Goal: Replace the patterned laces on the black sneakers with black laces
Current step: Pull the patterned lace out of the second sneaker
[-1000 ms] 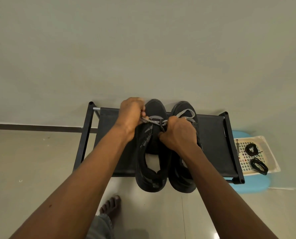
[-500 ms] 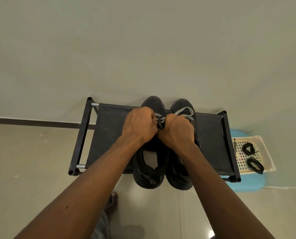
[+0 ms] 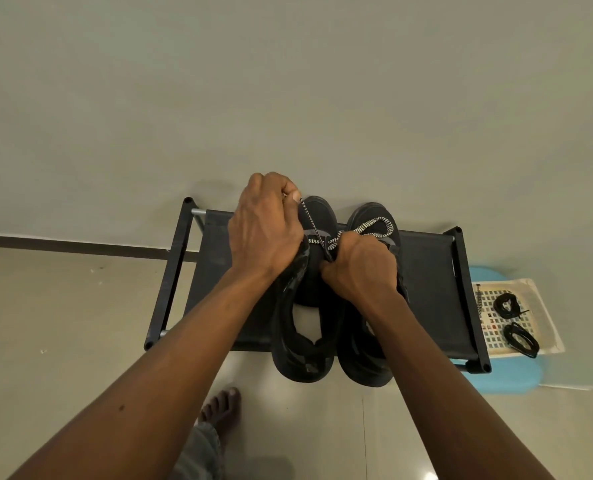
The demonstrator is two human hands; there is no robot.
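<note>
Now the left hand [image 3: 265, 226] pinches an end of the patterned lace [image 3: 309, 221], taut toward 11 o'clock from the left sneaker [image 3: 302, 367] on the black rack [image 3: 426, 271]. At its 3 o'clock the right hand [image 3: 361, 268] curls round the same lace beside the right sneaker [image 3: 364, 365]; two coiled black laces [image 3: 507, 304] lie in a white tray [image 3: 547, 313] farther toward 3 o'clock

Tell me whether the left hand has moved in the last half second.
Yes. The left hand has moved away from the right hand, toward the wall and past the back rail, drawing a strand of patterned lace out.
</note>
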